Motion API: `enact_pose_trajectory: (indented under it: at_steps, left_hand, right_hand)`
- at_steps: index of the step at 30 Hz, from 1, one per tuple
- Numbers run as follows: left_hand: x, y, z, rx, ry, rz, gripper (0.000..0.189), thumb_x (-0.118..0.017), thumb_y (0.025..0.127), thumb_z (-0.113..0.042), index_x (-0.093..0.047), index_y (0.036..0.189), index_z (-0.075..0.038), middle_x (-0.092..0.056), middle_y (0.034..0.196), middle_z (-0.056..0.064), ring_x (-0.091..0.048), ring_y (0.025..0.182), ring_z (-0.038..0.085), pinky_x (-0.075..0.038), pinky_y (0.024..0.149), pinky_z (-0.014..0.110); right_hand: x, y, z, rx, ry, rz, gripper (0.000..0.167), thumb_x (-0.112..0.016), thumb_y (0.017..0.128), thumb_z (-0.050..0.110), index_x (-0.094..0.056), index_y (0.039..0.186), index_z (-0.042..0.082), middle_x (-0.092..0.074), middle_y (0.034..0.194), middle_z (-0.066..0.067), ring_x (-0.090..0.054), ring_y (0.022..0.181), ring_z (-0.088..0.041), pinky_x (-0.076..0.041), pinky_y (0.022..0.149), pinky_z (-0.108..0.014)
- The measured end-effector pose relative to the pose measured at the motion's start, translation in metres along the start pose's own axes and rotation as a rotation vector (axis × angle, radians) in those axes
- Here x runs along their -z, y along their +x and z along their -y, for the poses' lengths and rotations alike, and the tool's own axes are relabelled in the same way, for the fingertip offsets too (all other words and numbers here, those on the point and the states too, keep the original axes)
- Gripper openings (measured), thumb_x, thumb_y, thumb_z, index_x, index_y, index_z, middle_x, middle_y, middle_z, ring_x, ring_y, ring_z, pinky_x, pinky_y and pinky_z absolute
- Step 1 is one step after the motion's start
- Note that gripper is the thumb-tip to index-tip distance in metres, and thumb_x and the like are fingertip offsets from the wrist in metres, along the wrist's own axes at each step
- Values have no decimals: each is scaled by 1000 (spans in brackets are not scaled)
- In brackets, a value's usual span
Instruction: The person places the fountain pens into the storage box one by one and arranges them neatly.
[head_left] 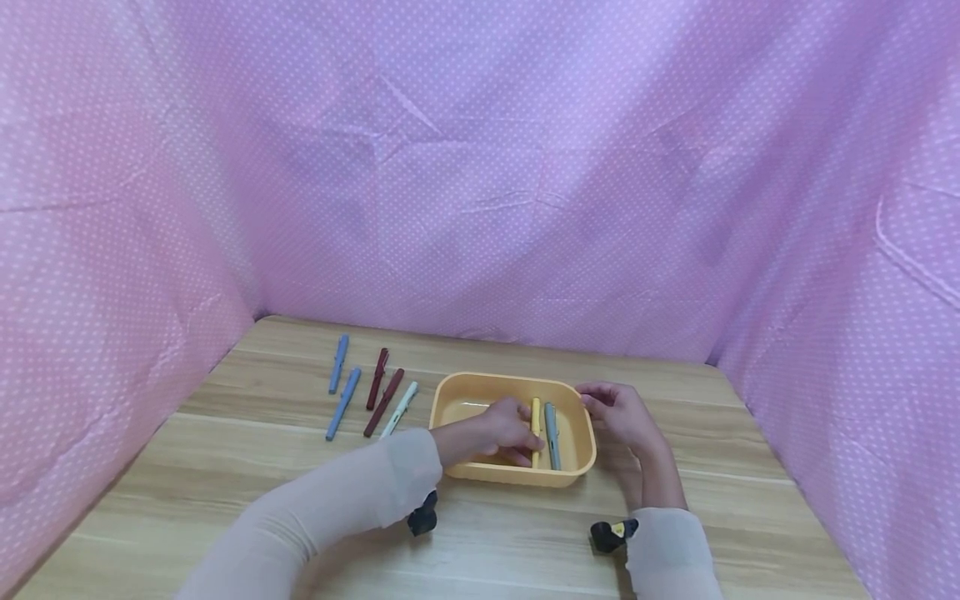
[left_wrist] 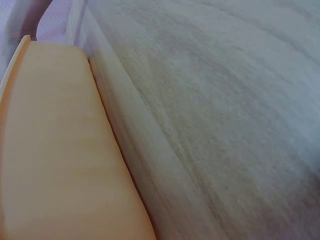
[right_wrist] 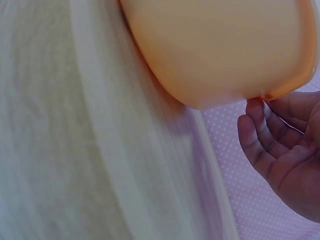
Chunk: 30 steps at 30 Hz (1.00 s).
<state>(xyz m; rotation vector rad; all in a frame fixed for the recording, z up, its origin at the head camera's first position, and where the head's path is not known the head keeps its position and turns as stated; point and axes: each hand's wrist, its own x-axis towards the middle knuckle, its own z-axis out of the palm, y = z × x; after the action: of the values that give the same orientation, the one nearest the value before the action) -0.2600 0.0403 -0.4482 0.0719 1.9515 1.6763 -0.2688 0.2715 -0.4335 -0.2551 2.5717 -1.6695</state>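
A yellow plastic box (head_left: 510,475) stands on the table, its side wall (left_wrist: 60,140) filling the left part of the left wrist view. My left hand (head_left: 510,429) reaches inside it and pinches a yellow pen (head_left: 536,408); this grip is out of sight in the left wrist view. Beside that pen, a grey-blue pen (head_left: 552,437) lies in the box. At the far right corner, my right hand (head_left: 618,410) holds the box rim between thumb and fingers, and the right wrist view shows its fingertips (right_wrist: 255,107) at the rim's underside.
Left of the box lie two blue pens (head_left: 343,404), two dark red pens (head_left: 384,403) and a pale green pen (head_left: 400,408). Pink dotted cloth (head_left: 480,208) hangs around the back and sides of the wooden table (head_left: 750,500).
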Motion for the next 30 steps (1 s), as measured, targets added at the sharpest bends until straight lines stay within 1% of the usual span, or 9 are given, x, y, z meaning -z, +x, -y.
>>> enact_pose_trajectory:
  at_steps: [2, 5, 10, 17, 24, 30]
  left_hand:
    - [-1, 1, 0, -3, -5, -7, 45, -77, 82, 12, -52, 118, 6, -70, 81, 22, -69, 57, 24, -62, 50, 31]
    - [-1, 1, 0, -6, -6, -21, 49, -78, 82, 12, -49, 121, 6, -70, 82, 23, -69, 57, 24, -62, 50, 30]
    - [-5, 0, -1, -10, 3, -60, 46, -78, 82, 13, -49, 117, 6, -69, 80, 23, -67, 54, 22, -61, 47, 29]
    - [-10, -3, -3, -26, 22, -93, 40, -76, 83, 14, -50, 113, 8, -68, 77, 21, -72, 59, 29, -61, 47, 30]
    - [-14, -4, -2, -22, 34, -107, 41, -76, 83, 13, -52, 115, 9, -67, 76, 20, -66, 54, 22, -61, 47, 29]
    - [-15, -3, -1, -20, 44, -125, 40, -76, 84, 12, -52, 116, 8, -67, 76, 20, -66, 54, 22, -61, 47, 30]
  right_hand:
    - [0, 1, 0, 3, 3, 3, 27, -58, 104, 4, -63, 124, -12, -70, 115, -25, -69, 100, -25, -62, 80, -24]
    - [0, 1, -1, 8, 5, 7, 27, -58, 103, 3, -63, 124, -12, -70, 115, -25, -69, 100, -25, -62, 80, -24]
    - [0, 2, -2, 14, -7, 4, 27, -58, 103, 4, -64, 124, -12, -70, 115, -24, -69, 101, -26, -61, 81, -24]
    - [1, 2, 0, 15, -24, -2, 26, -59, 103, 5, -65, 124, -11, -70, 115, -24, -68, 102, -27, -61, 81, -24]
    - [1, 0, 0, -1, -20, 1, 27, -58, 104, 5, -64, 125, -11, -69, 116, -25, -68, 103, -29, -61, 81, -23]
    - [1, 0, 0, -8, -18, -2, 28, -58, 104, 5, -63, 126, -11, -69, 117, -26, -69, 103, -29, -61, 81, -24]
